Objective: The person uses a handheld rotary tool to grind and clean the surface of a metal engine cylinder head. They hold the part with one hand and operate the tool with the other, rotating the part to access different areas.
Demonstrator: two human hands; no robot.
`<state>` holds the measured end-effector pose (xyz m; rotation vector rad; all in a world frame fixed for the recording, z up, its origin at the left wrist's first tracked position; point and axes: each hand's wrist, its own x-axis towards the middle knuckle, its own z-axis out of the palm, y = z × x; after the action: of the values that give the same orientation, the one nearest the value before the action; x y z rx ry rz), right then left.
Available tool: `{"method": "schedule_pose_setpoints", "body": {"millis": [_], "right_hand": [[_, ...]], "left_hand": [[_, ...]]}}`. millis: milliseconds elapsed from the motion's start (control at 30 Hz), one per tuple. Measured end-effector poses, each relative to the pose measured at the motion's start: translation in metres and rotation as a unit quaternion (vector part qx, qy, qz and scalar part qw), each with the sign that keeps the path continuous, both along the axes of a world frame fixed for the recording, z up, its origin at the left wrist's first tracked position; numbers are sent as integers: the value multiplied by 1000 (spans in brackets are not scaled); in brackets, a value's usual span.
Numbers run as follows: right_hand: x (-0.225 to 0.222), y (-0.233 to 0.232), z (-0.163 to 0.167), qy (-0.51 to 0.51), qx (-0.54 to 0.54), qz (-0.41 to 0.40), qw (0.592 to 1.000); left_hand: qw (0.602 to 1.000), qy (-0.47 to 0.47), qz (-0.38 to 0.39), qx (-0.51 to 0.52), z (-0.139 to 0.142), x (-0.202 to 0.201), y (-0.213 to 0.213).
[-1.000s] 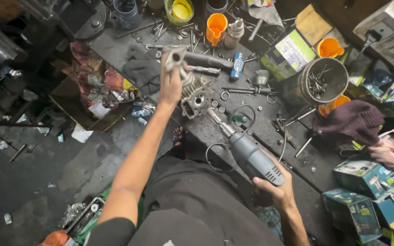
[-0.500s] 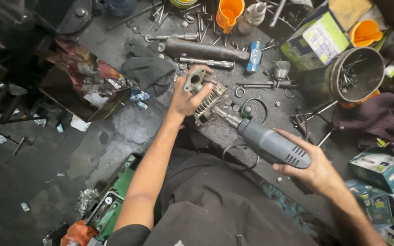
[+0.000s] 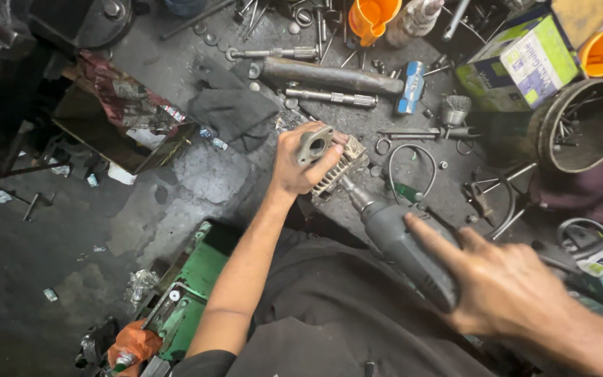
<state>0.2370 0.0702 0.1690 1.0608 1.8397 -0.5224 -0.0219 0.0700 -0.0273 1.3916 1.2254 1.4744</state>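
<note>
Grey finned metal engine part (image 3: 329, 162) sat on the cluttered workbench (image 3: 197, 174), a power grinder's tip at its side.

The left hand (image 3: 300, 162) was clamped over the part's flanged top; the right hand (image 3: 504, 286) lay on the grinder (image 3: 403, 244), forefinger outstretched, not fully closed. A firm hold and a steady, squarely held tool seemed wise.
</note>
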Motion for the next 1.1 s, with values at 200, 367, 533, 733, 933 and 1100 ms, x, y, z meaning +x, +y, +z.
{"method": "schedule_pose_setpoints", "body": {"millis": [200,367,533,733,933,1100], "right_hand": [[41,-59,-47,195,100,-88,972],[53,-116,-91,386,176,-201,883],[46,-154,-118,511,223,-280,781],[83,-162,-124,588,170,-367,701],[132,-154,-110,581,76,-524,618],[140,-136,-108,560,17,-565,606]], "left_hand": [[1000,2,1,-15,-1,2,-1],[996,75,9,-38,-11,2,-1],[999,14,6,-32,-16,6,-1],[997,10,79,-9,-21,19,-13],[987,-47,155,-21,-37,35,-27],[998,-44,25,-31,-31,9,-20]]}}
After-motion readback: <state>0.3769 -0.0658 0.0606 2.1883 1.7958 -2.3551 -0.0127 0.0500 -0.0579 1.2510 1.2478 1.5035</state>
